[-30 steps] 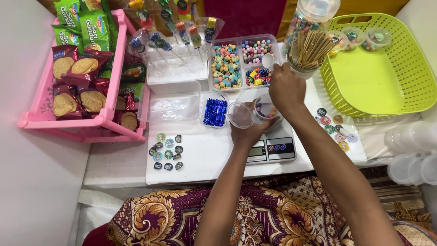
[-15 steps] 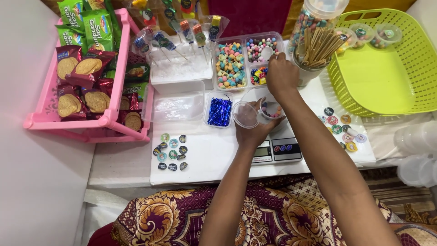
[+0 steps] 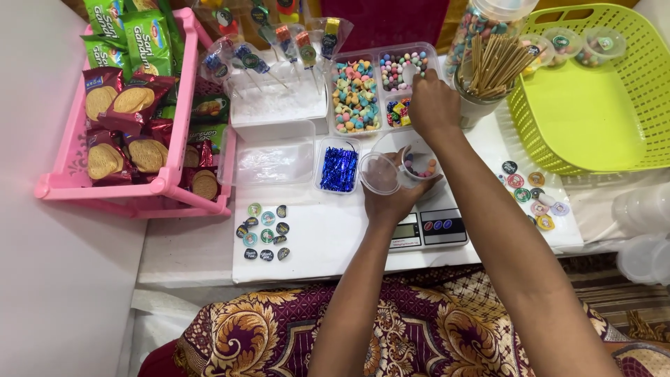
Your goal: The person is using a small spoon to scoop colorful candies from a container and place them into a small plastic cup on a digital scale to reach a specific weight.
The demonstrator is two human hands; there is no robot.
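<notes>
My left hand (image 3: 395, 200) cups a small clear cup (image 3: 419, 165) holding a few coloured candies, set on a digital kitchen scale (image 3: 427, 227). Its clear lid (image 3: 379, 173) sits open at the left of the cup. My right hand (image 3: 434, 105) reaches over the divided candy tray (image 3: 377, 87) and holds a small white scoop (image 3: 410, 72) in the compartment of round coloured balls.
A pink rack (image 3: 118, 183) of biscuit packets stands at left. Wrapped lollipops (image 3: 279, 42), a tub of blue twist ties (image 3: 338, 167), round stickers (image 3: 262, 232), a cup of wooden sticks (image 3: 488, 70), a candy jar (image 3: 481, 21) and a green basket (image 3: 593, 91) surround the scale.
My right hand has moved away from the cup on the scale to the back tray, carrying the white scoop into the round-ball compartment. My left hand stays on the cup.
</notes>
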